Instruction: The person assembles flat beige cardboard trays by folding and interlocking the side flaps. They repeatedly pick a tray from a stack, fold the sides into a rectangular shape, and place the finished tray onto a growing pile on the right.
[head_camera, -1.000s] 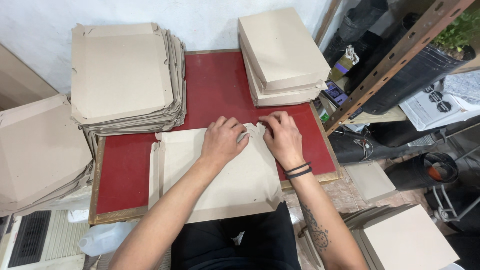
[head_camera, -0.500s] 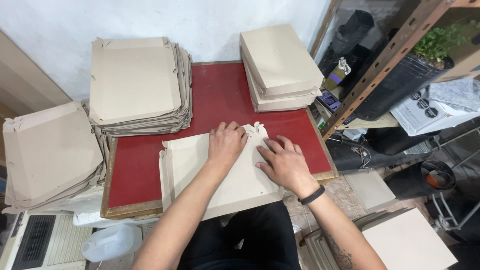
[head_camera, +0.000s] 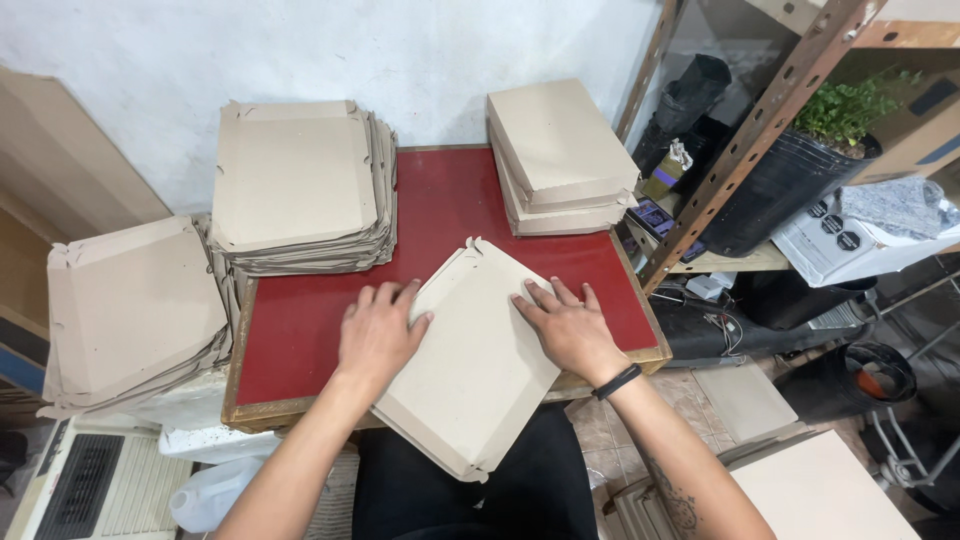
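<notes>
1. Both hands lay flat, fingers spread, palms down; neither was closed round anything. L hand (head_camera: 378, 335) pressed the left edge of the folded cardboard piece (head_camera: 478, 360), R hand (head_camera: 570, 325) pressed its upper right part.
2. Head view, piece's place: it sat at the front of the red table (head_camera: 300, 330), between the two hands and straight ahead of the body, w/ its near end overhanging the table edge above the lap.
3. Long axis ran diagonally, from the far notched corner near table centre down toward the lap. R hand was nearer that far corner; L hand sat farther down the left edge.
4. Around it: flat blank stack (head_camera: 295, 185) at back left, apart from the piece; finished stack (head_camera: 560, 150) at back right, nearer the R hand; another blank pile (head_camera: 130, 310) off the table's left side.
5. Hard to tell: palms hid the cardboard beneath them, so any fold or tab there couldn't be made out. Underside of the piece was hidden too.
</notes>
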